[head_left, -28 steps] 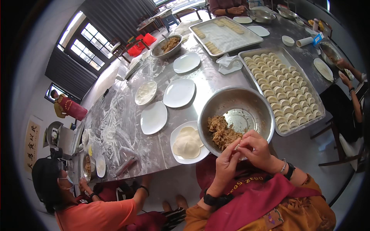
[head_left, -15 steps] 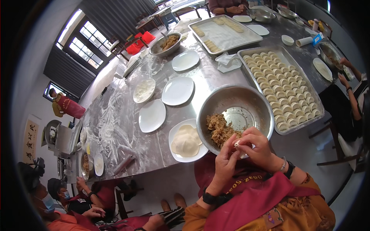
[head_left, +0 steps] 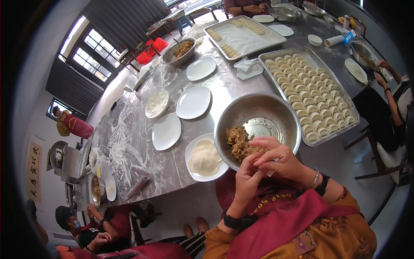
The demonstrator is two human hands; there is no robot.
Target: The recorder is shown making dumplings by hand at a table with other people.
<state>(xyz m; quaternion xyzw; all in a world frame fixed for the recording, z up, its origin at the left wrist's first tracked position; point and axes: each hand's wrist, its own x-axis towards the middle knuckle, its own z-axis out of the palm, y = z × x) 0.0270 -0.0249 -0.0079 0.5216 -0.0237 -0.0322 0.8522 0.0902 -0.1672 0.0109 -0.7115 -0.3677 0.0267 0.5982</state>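
Both my hands meet over the near rim of a steel mixing bowl (head_left: 295, 113), pinching a small dumpling (head_left: 270, 173) that is mostly hidden by the fingers. My left hand (head_left: 246, 179) grips it from the left, fingertips pressed together. My right hand (head_left: 282, 159) closes on it from the right, with some fingers raised over the bowl. Brown minced filling (head_left: 239, 141) is heaped at the bowl's left side. Just left of the bowl, a stack of round dough wrappers (head_left: 203, 161) lies on a white plate (head_left: 192, 172).
Right of the bowl, rows of folded dumplings (head_left: 314, 97) fill a metal tray. Another tray (head_left: 250, 39) lies behind, partly filled. White plates (head_left: 166, 131), a flour bowl (head_left: 157, 104) and a second filling bowl (head_left: 179, 52) stand leftward. Co-workers (head_left: 394, 93) sit around the floury table.
My right hand's fingers have lifted and spread a little over the dumpling, which shows less now. The whole view has shifted slightly; the bowl, plates and trays stay in place on the table.
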